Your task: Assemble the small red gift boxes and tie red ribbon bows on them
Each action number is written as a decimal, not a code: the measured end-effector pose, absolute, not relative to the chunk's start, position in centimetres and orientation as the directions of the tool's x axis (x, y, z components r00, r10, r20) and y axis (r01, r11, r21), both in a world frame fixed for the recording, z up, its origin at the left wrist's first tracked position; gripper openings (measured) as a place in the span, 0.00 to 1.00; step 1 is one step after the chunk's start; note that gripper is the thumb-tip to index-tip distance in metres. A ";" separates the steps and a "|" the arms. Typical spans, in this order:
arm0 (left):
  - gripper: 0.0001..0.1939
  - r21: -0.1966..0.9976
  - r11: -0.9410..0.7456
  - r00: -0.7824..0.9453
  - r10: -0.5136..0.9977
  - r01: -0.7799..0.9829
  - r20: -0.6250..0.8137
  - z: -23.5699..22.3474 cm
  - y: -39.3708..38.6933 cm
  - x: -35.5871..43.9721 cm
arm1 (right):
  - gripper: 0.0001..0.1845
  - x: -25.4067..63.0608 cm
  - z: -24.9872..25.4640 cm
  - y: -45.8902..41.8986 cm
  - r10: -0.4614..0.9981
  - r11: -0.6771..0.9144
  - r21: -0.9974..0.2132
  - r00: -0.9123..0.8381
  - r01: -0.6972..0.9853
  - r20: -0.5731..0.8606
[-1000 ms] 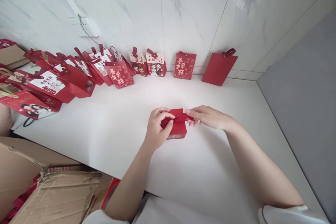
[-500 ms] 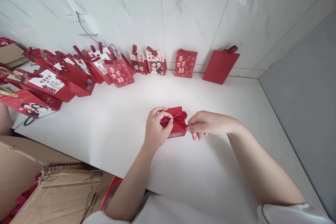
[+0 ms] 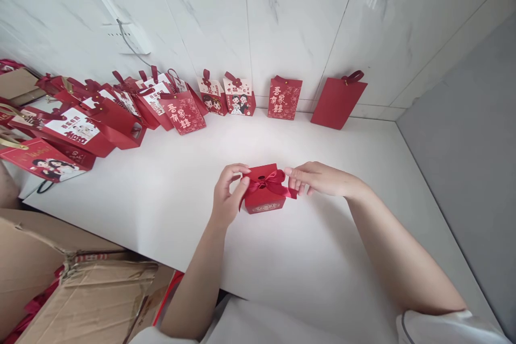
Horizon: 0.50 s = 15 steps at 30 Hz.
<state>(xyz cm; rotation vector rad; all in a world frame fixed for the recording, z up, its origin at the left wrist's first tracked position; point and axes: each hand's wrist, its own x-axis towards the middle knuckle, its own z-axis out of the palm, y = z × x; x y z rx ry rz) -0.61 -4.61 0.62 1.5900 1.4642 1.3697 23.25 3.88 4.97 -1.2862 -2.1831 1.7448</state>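
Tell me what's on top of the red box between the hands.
A red ribbon bow lies on the red box, a dark opening partly showing beside it. The left hand partly covers the bow's left side; the surface beneath the bow is hidden.

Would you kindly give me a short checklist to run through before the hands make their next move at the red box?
1. Red box sitting on the table: ok.
2. Ribbon bow lying across the box's top: ok.
3. Whole bow in view: not ok, the left hand overlaps its left side.
4. Right hand gripping the ribbon: cannot tell.
5. Knot tight: cannot tell.
6. Plain red bag by the wall, apart from both hands: ok.
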 end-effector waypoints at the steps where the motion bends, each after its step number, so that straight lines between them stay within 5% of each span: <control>1: 0.08 0.915 -0.224 -0.152 0.946 0.337 0.288 0.5 -4.7 -1.3 | 0.31 23.1 4.8 3.9 0.669 -0.003 -0.838 -0.622 0.546 -0.408; 6: 0.12 0.858 -0.282 -0.049 0.941 0.429 0.334 0.6 -4.9 -3.5 | 0.24 22.1 3.9 4.0 0.768 -0.062 -0.923 -0.572 0.380 -0.287; 15: 0.08 0.787 -0.361 0.139 0.931 0.500 0.339 1.5 -5.1 -3.4 | 0.20 21.9 3.2 4.4 0.658 -0.102 -0.980 -0.727 0.172 -0.196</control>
